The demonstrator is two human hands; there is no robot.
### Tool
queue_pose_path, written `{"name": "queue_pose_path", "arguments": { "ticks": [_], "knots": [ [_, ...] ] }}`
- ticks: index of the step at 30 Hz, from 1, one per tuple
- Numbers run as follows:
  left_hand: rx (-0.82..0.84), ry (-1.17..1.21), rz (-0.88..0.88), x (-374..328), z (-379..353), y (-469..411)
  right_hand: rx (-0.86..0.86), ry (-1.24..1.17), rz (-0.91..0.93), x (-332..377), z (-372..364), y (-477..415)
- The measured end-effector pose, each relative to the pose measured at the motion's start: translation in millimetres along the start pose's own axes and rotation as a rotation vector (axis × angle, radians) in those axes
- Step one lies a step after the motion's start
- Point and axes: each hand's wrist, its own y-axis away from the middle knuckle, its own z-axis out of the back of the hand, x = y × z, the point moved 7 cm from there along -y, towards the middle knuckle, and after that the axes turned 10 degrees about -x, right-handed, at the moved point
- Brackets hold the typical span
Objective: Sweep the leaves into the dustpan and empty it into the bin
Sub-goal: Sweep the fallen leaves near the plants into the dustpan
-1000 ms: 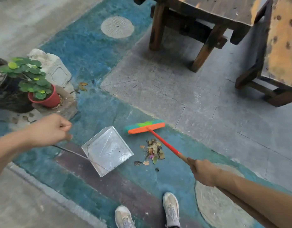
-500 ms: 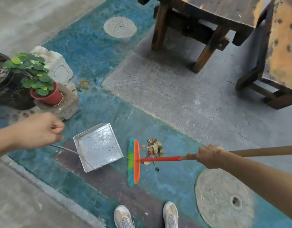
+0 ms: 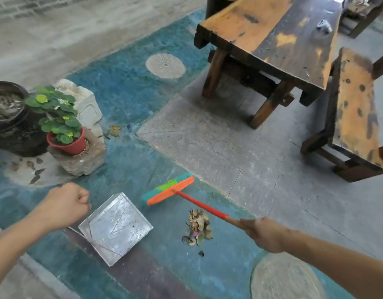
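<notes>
While the left hand (image 3: 65, 206) clasps the dustpan (image 3: 116, 228) handle and the right hand (image 3: 266, 234) grips the broom (image 3: 168, 192), sweep the leaves (image 3: 198, 227) beside those fingers panward.

The fisted left hand (image 3: 64, 205) holds the thin handle of a square silver metal dustpan (image 3: 116, 228) on the blue-painted floor (image 3: 126, 160). The right hand (image 3: 267, 235) grips the wooden shaft of an orange-headed, green-bristled broom (image 3: 168, 192), whose head lies beyond a small pile of dry brown leaves (image 3: 198, 226).
</notes>
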Motion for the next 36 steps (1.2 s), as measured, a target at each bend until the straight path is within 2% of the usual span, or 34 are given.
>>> {"name": "queue_pose_path", "arguments": {
  "ticks": [5, 11, 16, 25, 30, 36],
  "knots": [
    [-0.153, 0.157, 0.273, 13.0, 14.4, -12.1, -0.06, -0.263, -0.036, 101.3, 41.9, -83.0],
    [-0.235, 0.298, 0.536, 24.4, 41.0, -56.1, -0.092, -0.545, -0.105, 217.9, 96.0, -191.7],
    [-0.226, 0.306, 0.632, 40.4, 37.5, -103.1, -0.172, -0.47, -0.001, 298.5, 150.8, -292.9],
    [-0.147, 0.178, 0.671, 72.2, 13.4, -191.5, -0.192, 0.008, 0.228, 392.7, 200.7, -464.1],
    [-0.132, 0.233, 0.695, 90.0, 13.5, -228.0, -0.196, 0.076, 0.244, 397.4, 196.3, -507.9],
    [-0.162, 0.285, 0.724, 89.1, 14.4, -245.7, -0.064, 0.131, 0.271, 325.4, 217.0, -501.5]
  ]
}}
